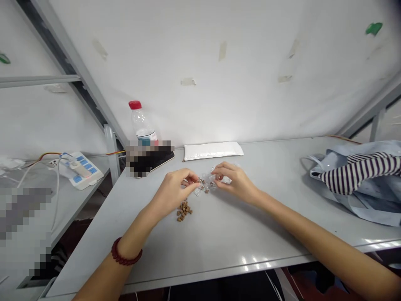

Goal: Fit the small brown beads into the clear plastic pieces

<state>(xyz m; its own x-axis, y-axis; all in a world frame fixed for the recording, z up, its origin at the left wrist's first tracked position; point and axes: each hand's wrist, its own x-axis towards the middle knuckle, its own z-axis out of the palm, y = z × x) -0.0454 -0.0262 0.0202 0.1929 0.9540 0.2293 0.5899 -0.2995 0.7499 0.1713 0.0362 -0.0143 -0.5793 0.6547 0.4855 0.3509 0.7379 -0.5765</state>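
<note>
My left hand (175, 190), a dark red beaded bracelet on its wrist, pinches the edge of a crinkled clear plastic bag (197, 192) between thumb and fingertips. Across from it, my right hand (233, 180) has its fingers curled on the bag's other side. A few brown pieces (206, 191) show between the hands; whether they lie inside the plastic or beside it I cannot tell. Just below my left hand, a small heap of brown pellets (184, 211) lies loose on the grey tabletop (219, 238).
Along the wall lies a flat white packet (213, 151). To its left are a dark phone (156, 159) and a plastic bottle (140, 121) with a red cap. A pale blue bag (344, 200) with striped cloth (354, 177) sits at right. A power strip (82, 170) stands at left.
</note>
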